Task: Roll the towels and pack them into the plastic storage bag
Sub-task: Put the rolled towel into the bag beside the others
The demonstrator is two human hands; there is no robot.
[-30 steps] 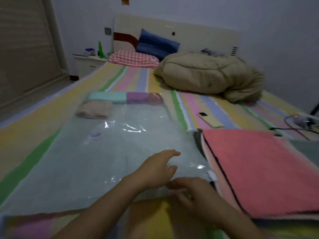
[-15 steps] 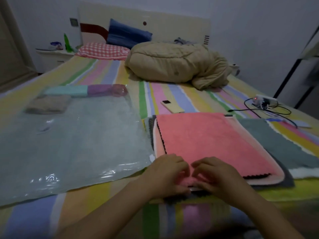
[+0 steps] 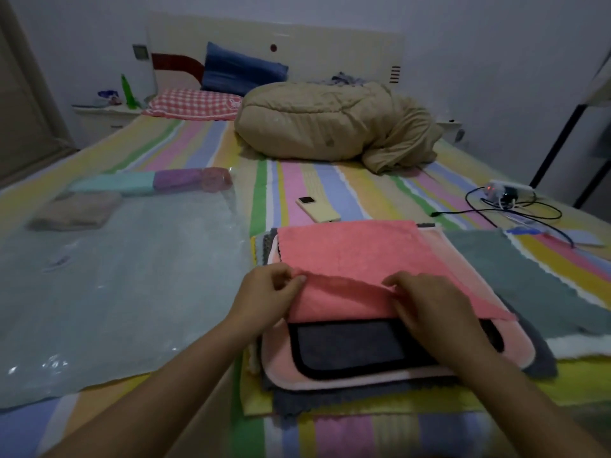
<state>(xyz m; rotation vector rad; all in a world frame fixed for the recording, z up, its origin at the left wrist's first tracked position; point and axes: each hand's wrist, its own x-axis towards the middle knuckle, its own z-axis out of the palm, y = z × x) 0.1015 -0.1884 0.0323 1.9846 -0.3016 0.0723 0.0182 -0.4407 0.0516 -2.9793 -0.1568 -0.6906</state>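
Left hand [image 3: 267, 292]: pinching pink towel [image 3: 350, 256] near edge, lower centre.
Right hand [image 3: 426, 305]: gripping same edge.
Advice: roll tight, edges level.

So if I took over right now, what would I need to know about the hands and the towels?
Left hand and right hand: both pinch the near edge of the pink towel, folding it back to start a roll.
Towels: the pink one tops a flat stack beside the plastic bag.
Done: rolled towels and a beige one already lie at the bag's far end.
Left: roll the pink towel, pack it, then do the rest of the stack and the grey-green towel.
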